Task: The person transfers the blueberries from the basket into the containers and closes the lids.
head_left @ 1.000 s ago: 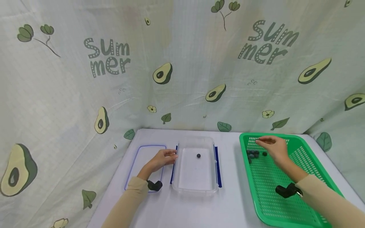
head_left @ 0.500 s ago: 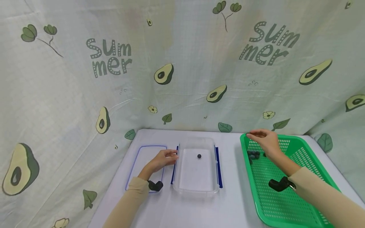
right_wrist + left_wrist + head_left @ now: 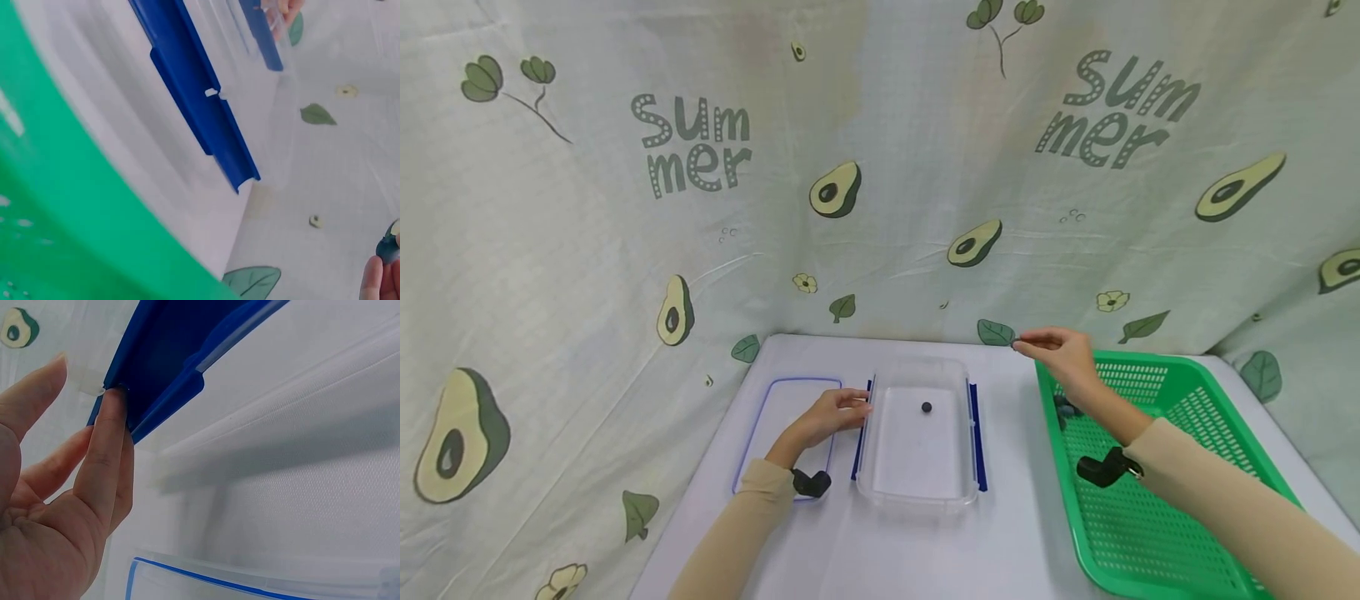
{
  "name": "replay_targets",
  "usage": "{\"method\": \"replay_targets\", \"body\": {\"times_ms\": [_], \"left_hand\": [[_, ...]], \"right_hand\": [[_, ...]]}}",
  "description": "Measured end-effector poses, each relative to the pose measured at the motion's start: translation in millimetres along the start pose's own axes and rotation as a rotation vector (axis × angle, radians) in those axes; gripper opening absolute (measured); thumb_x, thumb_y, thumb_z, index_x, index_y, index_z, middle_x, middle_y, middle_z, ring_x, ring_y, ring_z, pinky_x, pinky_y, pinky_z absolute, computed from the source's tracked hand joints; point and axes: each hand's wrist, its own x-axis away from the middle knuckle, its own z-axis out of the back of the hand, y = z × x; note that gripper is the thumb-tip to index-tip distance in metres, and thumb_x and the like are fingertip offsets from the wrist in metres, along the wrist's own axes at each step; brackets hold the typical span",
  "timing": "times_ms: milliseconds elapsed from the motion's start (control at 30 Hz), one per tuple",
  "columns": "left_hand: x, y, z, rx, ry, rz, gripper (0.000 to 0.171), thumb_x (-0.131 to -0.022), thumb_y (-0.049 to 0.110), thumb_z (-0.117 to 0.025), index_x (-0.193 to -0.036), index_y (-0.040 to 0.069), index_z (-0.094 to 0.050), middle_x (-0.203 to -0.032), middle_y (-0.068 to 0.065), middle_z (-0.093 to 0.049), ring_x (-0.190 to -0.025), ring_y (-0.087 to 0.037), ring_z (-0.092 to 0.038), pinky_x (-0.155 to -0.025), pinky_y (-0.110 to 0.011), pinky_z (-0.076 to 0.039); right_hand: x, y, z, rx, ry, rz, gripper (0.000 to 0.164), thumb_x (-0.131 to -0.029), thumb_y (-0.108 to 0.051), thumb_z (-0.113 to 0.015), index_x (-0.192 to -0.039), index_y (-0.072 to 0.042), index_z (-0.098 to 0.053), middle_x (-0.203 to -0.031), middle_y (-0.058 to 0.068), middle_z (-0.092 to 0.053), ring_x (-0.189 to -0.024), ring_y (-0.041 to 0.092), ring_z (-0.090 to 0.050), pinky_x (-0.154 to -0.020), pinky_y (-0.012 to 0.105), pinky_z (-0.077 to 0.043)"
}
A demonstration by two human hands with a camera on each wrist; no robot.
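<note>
The right hand [image 3: 1063,358] pinches a single blueberry [image 3: 387,248] between thumb and fingertips, raised past the rim of the green plastic basket [image 3: 1067,508]. The left hand [image 3: 831,417] grips nothing: its extended fingers touch the blue locking flap [image 3: 159,362] of the clear storage container [image 3: 917,502], with the thumb held apart.

That container stands on the tabletop [image 3: 880,554] between the two hands, just beside the left one, and one loose blueberry [image 3: 927,407] lies on its floor. More blueberries [image 3: 1063,408] sit in the basket below the right hand, partly hidden by it. The blue-edged lid [image 3: 778,417] lies flat under the left forearm.

The step in hand looks like a transfer from basket to container. The next move probably calls for the right hand to cross toward the left, lower over the open container and release the fruit gently, while the left hand steadies the wall.
</note>
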Motion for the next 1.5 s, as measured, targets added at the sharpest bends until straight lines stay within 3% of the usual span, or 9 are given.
{"method": "replay_targets", "body": {"times_ms": [133,367,567,833,1033,1500], "left_hand": [[-0.9,-0.2,-0.8,0.0,0.0,-0.002,0.048,-0.097,0.011,-0.067,-0.137,-0.01,-0.051,-0.118,-0.018,-0.063,-0.113,-0.038,-0.063,-0.093,-0.035,-0.056],[-2.2,-1.8,0.8,0.012,-0.008,-0.005,0.049,-0.097,0.01,-0.067,-0.138,-0.011,-0.049,-0.117,-0.018,-0.063,-0.114,-0.039,-0.062,-0.093,-0.035,-0.056],[-1.7,-2.6,2.2,0.002,-0.015,-0.01,0.049,-0.097,0.013,-0.068,-0.137,-0.01,-0.05,-0.118,-0.017,-0.063,-0.115,-0.039,-0.061,-0.093,-0.035,-0.056],[-0.8,-1.5,1.5,0.016,-0.024,-0.018,0.05,-0.097,0.012,-0.067,-0.137,-0.012,-0.049,-0.116,-0.016,-0.063,-0.116,-0.041,-0.06,-0.093,-0.035,-0.056],[-0.5,-1.6,1.2,0.013,-0.02,-0.014,0.05,-0.097,0.013,-0.067,-0.137,-0.011,-0.05,-0.117,-0.016,-0.063,-0.115,-0.04,-0.06,-0.093,-0.035,-0.056],[0.1,-0.5,1.7,0.007,-0.021,-0.018,0.051,-0.097,0.013,-0.067,-0.138,-0.011,-0.049,-0.118,-0.017,-0.062,-0.117,-0.042,-0.059,-0.093,-0.034,-0.056]], "right_hand": [[-2,-4,-12,0.006,-0.014,0.004,0.042,-0.089,-0.022,-0.078,-0.115,0.009,-0.067,-0.102,0.009,-0.071,-0.083,0.0,-0.065,-0.079,0.017,-0.056],[-7,-8,-29,0.016,-0.026,-0.016,0.038,-0.087,-0.022,-0.08,-0.111,0.006,-0.07,-0.099,0.007,-0.072,-0.082,0.003,-0.066,-0.077,0.017,-0.056],[-8,-10,-41,-0.025,-0.063,-0.009,0.037,-0.088,-0.018,-0.079,-0.111,0.008,-0.07,-0.102,0.016,-0.072,-0.081,0.005,-0.067,-0.077,0.018,-0.057],[-5,-8,-58,-0.037,-0.092,-0.011,0.033,-0.087,-0.014,-0.08,-0.11,0.007,-0.07,-0.1,0.014,-0.073,-0.082,0.005,-0.067,-0.08,0.023,-0.058],[-2,-5,-70,-0.056,-0.13,-0.007,0.03,-0.087,-0.011,-0.079,-0.109,0.008,-0.07,-0.103,0.016,-0.071,-0.085,0.008,-0.066,-0.077,0.017,-0.056],[10,7,-98,-0.017,-0.181,-0.072,0.025,-0.085,-0.011,-0.081,-0.103,0.005,-0.073,-0.1,0.012,-0.073,-0.089,0.017,-0.067,-0.076,0.018,-0.055]]}}
